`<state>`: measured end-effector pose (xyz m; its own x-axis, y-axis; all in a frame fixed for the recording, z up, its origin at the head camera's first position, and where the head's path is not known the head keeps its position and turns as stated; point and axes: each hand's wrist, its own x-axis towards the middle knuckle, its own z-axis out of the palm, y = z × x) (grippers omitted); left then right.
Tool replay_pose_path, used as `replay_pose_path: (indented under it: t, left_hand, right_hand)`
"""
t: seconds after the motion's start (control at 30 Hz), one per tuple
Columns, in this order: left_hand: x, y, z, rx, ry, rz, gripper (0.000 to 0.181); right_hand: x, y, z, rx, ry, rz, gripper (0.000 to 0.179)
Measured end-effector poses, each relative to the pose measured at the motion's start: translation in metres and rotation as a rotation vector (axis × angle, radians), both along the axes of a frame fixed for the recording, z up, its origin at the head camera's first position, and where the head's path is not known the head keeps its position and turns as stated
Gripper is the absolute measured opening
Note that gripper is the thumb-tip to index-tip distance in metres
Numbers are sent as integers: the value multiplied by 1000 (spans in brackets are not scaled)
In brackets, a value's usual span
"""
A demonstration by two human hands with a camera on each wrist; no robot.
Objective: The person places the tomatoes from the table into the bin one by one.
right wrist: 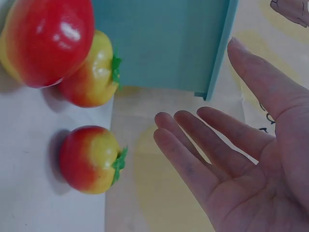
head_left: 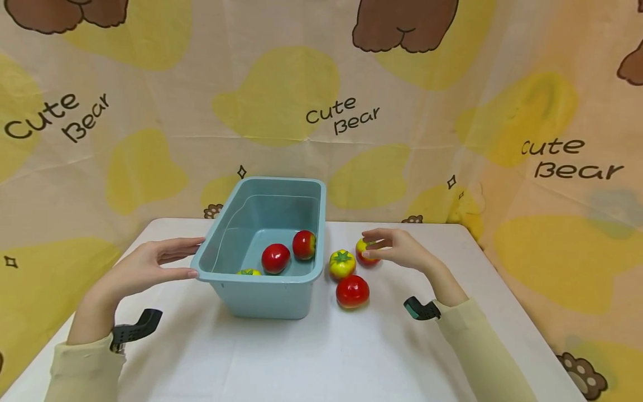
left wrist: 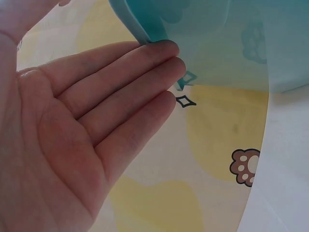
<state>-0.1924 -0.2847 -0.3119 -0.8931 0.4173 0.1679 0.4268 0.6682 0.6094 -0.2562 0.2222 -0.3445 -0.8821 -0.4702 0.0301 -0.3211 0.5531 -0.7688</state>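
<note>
A light blue plastic bin [head_left: 261,298] stands on the table with its open top facing up. My left hand [head_left: 138,268] is at its left rim, fingers straight and fingertips right at the edge. Inside lie two red toy tomatoes [head_left: 276,258] and, partly hidden by the front rim, a yellow-green top [head_left: 249,272]. Right of the bin are a yellow-topped tomato [head_left: 342,264], a red one [head_left: 353,292] in front, and one farther back [head_left: 370,262]. Over that back tomato [right wrist: 91,159] hovers my right hand [head_left: 402,248], fingers loosely extended, holding nothing.
The white table [head_left: 281,357] has its back edge near a hanging cloth [head_left: 281,111] printed with bears and yellow patches. The cloth also runs along both sides. Dark wrist mounts [head_left: 135,329] are strapped to both forearms.
</note>
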Motion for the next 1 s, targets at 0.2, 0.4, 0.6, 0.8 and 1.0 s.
replay_pose_path:
  t: [0.2, 0.4, 0.6, 0.8, 1.0]
  left_hand:
    - [0, -1, 0, -4, 0, 9, 61]
    - [-1, -1, -1, 2, -4, 9, 61]
    - [0, -1, -1, 8, -8, 8, 61]
    - [0, 0, -1, 10, -6, 6, 61]
    - [0, 0, -3, 9, -2, 9, 61]
  right_hand:
    - [2, 4, -11, 15, -13, -1, 60]
    - [6, 6, -21, 38, -42, -12, 62]
    - [8, 9, -31, 35, -38, -13, 61]
    - [11, 11, -42, 22, -37, 3, 56]
    - [13, 8, -57, -1, -77, 28, 54]
